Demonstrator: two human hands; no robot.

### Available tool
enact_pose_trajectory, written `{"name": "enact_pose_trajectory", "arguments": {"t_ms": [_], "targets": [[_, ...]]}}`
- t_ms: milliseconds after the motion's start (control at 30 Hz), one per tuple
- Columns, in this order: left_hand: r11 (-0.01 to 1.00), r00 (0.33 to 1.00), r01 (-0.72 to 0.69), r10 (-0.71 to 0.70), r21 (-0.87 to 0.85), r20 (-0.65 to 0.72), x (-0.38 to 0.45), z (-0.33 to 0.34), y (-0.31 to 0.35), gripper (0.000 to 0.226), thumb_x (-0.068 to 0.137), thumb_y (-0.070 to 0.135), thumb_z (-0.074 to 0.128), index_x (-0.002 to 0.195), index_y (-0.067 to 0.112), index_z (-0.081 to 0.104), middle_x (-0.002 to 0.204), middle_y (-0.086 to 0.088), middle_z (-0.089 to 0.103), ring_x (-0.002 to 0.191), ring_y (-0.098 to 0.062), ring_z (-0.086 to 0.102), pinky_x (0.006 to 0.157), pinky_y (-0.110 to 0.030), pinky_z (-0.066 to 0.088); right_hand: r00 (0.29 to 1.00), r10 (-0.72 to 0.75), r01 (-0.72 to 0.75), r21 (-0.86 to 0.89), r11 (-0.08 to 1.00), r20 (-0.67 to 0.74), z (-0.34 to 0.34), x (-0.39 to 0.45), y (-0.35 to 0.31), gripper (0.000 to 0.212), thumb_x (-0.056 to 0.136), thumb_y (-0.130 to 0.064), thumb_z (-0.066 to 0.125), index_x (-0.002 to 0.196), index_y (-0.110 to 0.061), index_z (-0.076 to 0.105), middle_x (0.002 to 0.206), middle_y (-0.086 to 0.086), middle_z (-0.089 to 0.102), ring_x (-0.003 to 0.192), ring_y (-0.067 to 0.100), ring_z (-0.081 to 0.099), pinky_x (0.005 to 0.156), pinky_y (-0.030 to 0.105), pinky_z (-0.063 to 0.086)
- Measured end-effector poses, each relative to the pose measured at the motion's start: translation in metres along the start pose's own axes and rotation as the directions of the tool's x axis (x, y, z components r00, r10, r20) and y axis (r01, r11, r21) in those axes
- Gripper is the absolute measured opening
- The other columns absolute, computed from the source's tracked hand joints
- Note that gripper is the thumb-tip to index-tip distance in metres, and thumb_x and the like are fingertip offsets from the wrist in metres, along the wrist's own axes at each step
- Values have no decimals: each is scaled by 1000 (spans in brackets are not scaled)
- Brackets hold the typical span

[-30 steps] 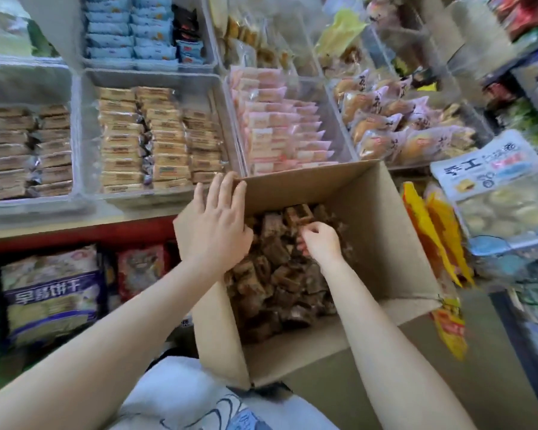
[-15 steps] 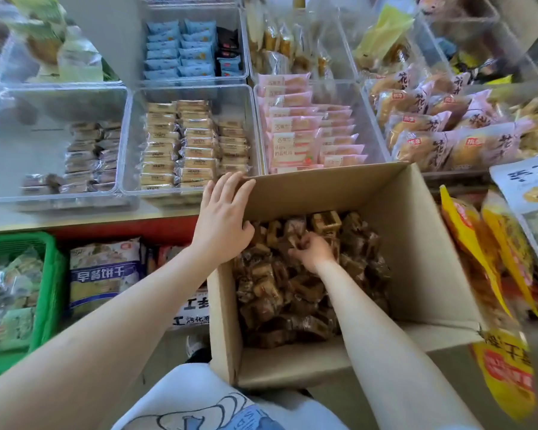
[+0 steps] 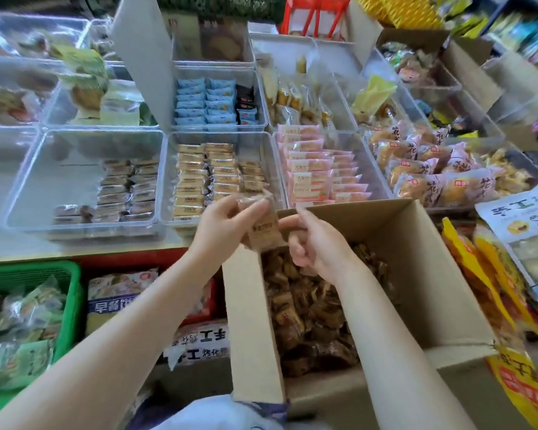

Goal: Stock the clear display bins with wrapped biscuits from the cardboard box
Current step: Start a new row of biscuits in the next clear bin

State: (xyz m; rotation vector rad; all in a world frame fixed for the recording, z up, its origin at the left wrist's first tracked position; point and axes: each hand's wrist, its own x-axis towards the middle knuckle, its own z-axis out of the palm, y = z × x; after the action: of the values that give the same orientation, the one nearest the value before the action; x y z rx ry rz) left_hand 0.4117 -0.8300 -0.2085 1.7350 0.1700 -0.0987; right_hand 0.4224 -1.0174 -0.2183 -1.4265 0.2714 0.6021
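Both hands, left hand point(image 3: 227, 226) and right hand point(image 3: 316, 243), pinch a wrapped biscuit point(image 3: 263, 226) over the cardboard box point(image 3: 432, 274) rim; slick wrapper could slip and drop short of the clear bins point(image 3: 168, 181).

Both bare forearms reach forward over the cardboard box point(image 3: 416, 274). Left hand point(image 3: 227, 226) and right hand point(image 3: 316, 243) meet above its far rim, fingers curled, both pinching one wrapped biscuit point(image 3: 266, 228).
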Motion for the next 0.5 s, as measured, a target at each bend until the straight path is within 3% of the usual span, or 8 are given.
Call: {"name": "enact_pose_trajectory", "arguments": {"t_ms": [33, 100, 167, 267, 400, 500], "targets": [[978, 992, 121, -126, -167, -15, 1, -23, 1, 26, 91, 41, 69, 98, 15, 72, 88, -6, 75, 79, -13, 74, 64, -34, 60, 999, -39, 39, -15, 999, 5, 19, 2, -3, 56, 107, -49, 38, 103, -6, 74, 54, 5, 40, 47, 15, 32, 46, 27, 24], [910, 968, 220, -248, -351, -35, 1, -68, -3, 32, 94, 45, 64, 102, 16, 74, 98, -11, 77, 88, -25, 75, 74, -43, 61, 996, -78, 80, -57, 995, 39, 64, 6, -9, 60, 103, -55, 40, 100, -7, 75, 57, 4, 45, 49, 15, 37, 47, 27, 27], [874, 957, 229, -283, -428, -68, -1, -113, -10, 30, 95, 46, 62, 99, 19, 75, 100, -11, 77, 89, -26, 74, 73, -40, 59, 991, -86, 96, -94, 991, 106, 118, 13, -13, 59, 95, -60, 50, 110, -7, 71, 72, 8, 59, 56, 17, 51, 50, 27, 40], [839, 950, 226, -301, -495, -76, 0, -184, -27, 28, 97, 44, 61, 100, 19, 75, 102, -13, 75, 89, -28, 72, 72, -42, 57, 975, -112, 156, -228, 961, 192, 203, 30, -11, 33, 96, -38, 65, 115, -10, 66, 87, 8, 71, 68, 22, 65, 60, 32, 51], [842, 949, 238, -307, -484, -67, 4, -283, -57, 25, 93, 36, 67, 99, 13, 75, 94, -14, 76, 78, -24, 73, 71, -35, 57, 987, -134, 155, -277, 948, 91, 294, 62, -11, 18, 96, -22, 66, 106, -8, 70, 86, 6, 72, 70, 19, 66, 59, 30, 50], [916, 960, 254, -279, -310, -36, 6, -347, -84, 16, 93, 31, 69, 100, 18, 75, 95, -6, 77, 85, -20, 73, 70, -25, 54, 981, -166, 191, -381, 904, 99, 337, 88, -8, 14, 95, -22, 68, 106, -13, 71, 90, 7, 74, 74, 19, 68, 64, 31, 54]]}}
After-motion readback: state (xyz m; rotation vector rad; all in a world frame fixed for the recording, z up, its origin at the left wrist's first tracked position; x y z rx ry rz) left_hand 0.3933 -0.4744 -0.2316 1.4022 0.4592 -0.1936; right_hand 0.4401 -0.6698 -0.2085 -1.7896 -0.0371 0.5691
